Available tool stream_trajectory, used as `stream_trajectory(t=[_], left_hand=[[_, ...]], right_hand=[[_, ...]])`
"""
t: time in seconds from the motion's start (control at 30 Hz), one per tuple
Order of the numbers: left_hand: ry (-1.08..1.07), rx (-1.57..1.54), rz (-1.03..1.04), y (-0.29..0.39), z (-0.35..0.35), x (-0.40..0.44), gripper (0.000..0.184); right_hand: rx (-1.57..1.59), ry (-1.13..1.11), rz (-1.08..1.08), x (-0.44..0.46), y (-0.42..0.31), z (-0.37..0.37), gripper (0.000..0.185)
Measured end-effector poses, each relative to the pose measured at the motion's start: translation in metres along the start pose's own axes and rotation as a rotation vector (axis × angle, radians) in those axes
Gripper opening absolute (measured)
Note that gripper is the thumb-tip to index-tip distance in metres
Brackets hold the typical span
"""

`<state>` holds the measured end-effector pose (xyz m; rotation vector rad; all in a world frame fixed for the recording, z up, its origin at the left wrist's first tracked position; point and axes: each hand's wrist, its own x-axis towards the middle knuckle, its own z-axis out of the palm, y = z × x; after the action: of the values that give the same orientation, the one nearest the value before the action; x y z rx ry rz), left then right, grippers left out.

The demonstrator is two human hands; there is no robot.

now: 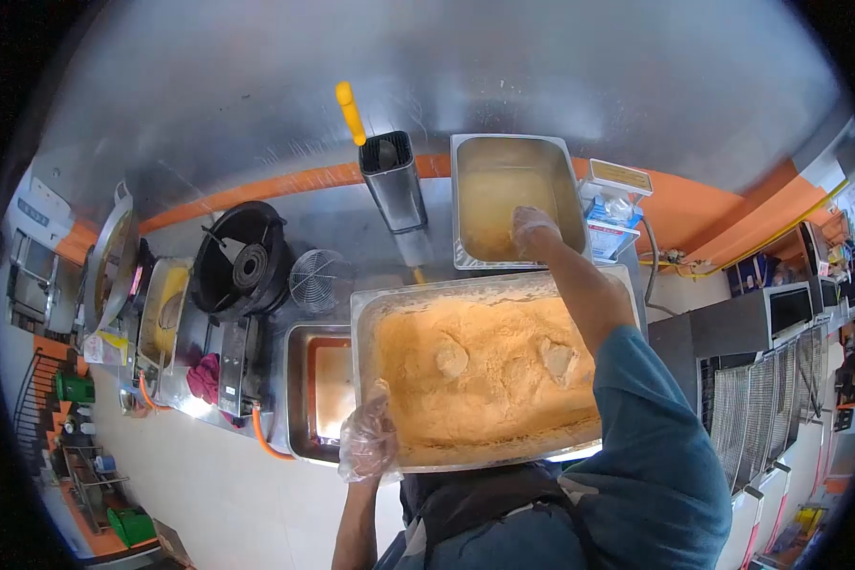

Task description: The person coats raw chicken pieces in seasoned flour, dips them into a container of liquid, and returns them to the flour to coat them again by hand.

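A deep metal tray (489, 458) of orange-tan breading flour lies in front of me. Two flour-coated pieces, one on the left (451, 357) and one on the right (558, 360), sit partly sunk in it. My left hand (369, 442), in a clear plastic glove dusted with flour, grips the tray's left wall near the front corner. Behind the tray stands a metal pan (461, 190) of cloudy yellowish liquid. My right hand (534, 228), also gloved, reaches down into this pan at its right side. Its fingertips are hidden, and I cannot see whether they hold anything.
Left of the tray is a metal pan (294, 418) with reddish-brown residue. Farther left are a wire strainer (317, 281), a black burner (247, 256) and a maroon cloth (204, 378). A metal holder (394, 190) with a yellow-handled tool (350, 112) stands behind. Fryer baskets (760, 399) are at right.
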<state>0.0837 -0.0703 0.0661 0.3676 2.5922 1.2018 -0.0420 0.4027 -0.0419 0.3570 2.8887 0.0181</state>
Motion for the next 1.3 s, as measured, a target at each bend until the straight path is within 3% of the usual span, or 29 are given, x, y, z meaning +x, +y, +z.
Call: stream_trajectory(t=[0.03, 0.13, 0.2, 0.33, 0.43, 0.53, 0.6, 0.7, 0.8, 0.9, 1.0, 1.1, 1.2, 1.27, 1.3], left_hand=[[0.069, 0.214, 0.199, -0.005, 0.001, 0.0, 0.029], [0.165, 0.131, 0.392, -0.014, 0.004, 0.002, 0.031], [0.147, 0.093, 0.305, 0.0, 0.0, 0.0, 0.031], [0.067, 0.108, 0.201, -0.01, 0.001, 0.001, 0.024], [0.077, -0.452, -0.011, -0.006, 0.007, -0.004, 0.017], [0.078, -0.579, -0.09, 0.01, 0.002, -0.003, 0.016], [0.1, -0.444, -0.022, -0.008, 0.006, -0.005, 0.011], [0.169, 0.02, 0.291, -0.021, 0.006, -0.002, 0.018], [0.158, -0.097, 0.218, -0.018, 0.003, -0.01, 0.023], [0.158, -0.14, 0.214, -0.009, -0.001, -0.007, 0.028], [0.174, 0.123, 0.311, -0.007, -0.008, -0.005, 0.027], [0.185, -0.013, 0.321, -0.023, 0.0, -0.003, 0.028], [0.128, -0.094, 0.234, -0.02, -0.004, -0.006, 0.03], [0.134, -0.102, 0.25, -0.007, -0.009, -0.009, 0.032], [0.133, -0.107, 0.258, -0.002, -0.01, -0.01, 0.032]], right_hand=[[0.016, 0.035, -0.038, -0.004, 0.001, -0.001, 0.023], [0.071, 0.06, -0.072, -0.006, 0.008, 0.004, 0.021], [0.111, -0.031, 0.011, 0.019, 0.016, 0.02, 0.023], [-0.183, 0.145, -0.188, -0.013, -0.013, -0.036, 0.016], [-0.491, 0.188, -0.387, -0.032, -0.019, -0.069, 0.017], [-0.596, 0.25, -0.385, -0.038, -0.023, -0.09, 0.02], [-0.607, 0.281, -0.349, -0.022, -0.011, -0.087, 0.02], [-0.706, 0.403, -0.338, -0.046, -0.015, -0.111, 0.013], [-0.261, 0.334, -0.106, -0.072, -0.04, -0.139, 0.015], [-0.09, 0.497, -0.084, -0.052, -0.028, -0.116, 0.018], [-0.186, 0.377, -0.139, -0.056, -0.031, -0.121, 0.02], [-0.399, 0.292, -0.239, -0.057, -0.031, -0.12, 0.022], [-0.195, 0.457, -0.194, -0.075, -0.047, -0.132, 0.023], [0.311, 0.509, -0.308, -0.064, -0.031, -0.113, 0.023], [0.318, 0.507, -0.365, -0.067, -0.029, -0.112, 0.023]])
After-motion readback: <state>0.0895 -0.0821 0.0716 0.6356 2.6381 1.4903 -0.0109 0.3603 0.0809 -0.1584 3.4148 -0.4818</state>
